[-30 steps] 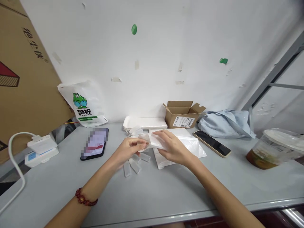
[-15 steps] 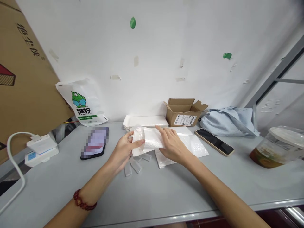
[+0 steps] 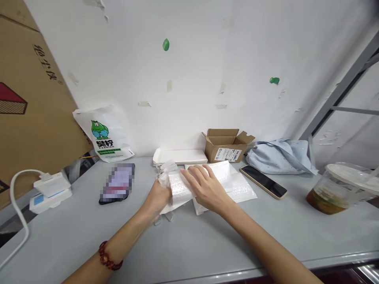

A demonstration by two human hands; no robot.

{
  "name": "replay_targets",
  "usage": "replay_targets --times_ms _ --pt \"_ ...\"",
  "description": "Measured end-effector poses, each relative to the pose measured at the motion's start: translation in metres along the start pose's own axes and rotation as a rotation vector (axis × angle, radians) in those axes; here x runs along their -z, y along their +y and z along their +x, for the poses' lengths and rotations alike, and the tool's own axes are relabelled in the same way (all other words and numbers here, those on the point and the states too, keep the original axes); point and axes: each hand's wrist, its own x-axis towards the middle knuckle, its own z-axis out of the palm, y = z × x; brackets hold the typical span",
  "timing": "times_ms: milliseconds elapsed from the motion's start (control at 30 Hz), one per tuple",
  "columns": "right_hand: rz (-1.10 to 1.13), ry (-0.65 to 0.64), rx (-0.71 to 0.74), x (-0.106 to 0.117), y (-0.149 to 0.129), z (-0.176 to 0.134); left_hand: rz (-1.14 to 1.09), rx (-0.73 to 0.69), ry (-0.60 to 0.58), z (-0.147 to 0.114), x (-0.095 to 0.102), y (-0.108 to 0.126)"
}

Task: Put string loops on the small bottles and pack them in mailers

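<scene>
A white bubble mailer (image 3: 180, 188) is held up over the desk between both hands. My left hand (image 3: 156, 197) is closed around its left end, the fingertips mostly hidden behind it. My right hand (image 3: 207, 187) lies across the right part of the mailer with bent fingers gripping it; its thumb is out of sight. Beneath and to the right, other white mailers (image 3: 241, 187) lie flat on the desk. Small clear plastic pieces (image 3: 169, 216) show under the held mailer, and more clear pieces (image 3: 167, 166) sit just behind my left hand.
Against the wall are a stack of white mailers (image 3: 182, 156), an open cardboard box (image 3: 223, 152) and a light blue cloth bag (image 3: 281, 157). Phones lie left (image 3: 118, 183) and right (image 3: 263, 181). A drink cup (image 3: 328, 193) stands far right, a white charger (image 3: 51, 193) far left.
My left hand has turned and now wraps around the mailer's end, where its thumb lay on top before. The mailer has tilted. The camera view has shifted slightly.
</scene>
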Motion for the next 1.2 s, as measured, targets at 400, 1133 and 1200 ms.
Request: replay_targets --times_ms 400,1133,1200 --pt "-0.061 0.058 -0.109 -0.011 0.008 -0.004 -0.3 0.147 -0.059 0.013 0.026 0.003" --pt "-0.017 0.224 0.036 0.001 0.003 -0.001 0.491 -0.491 -0.083 0.005 0.022 -0.002" --pt "-0.047 0.297 0.021 0.005 0.003 0.001 0.588 -0.537 -0.084 0.002 0.017 -0.003"
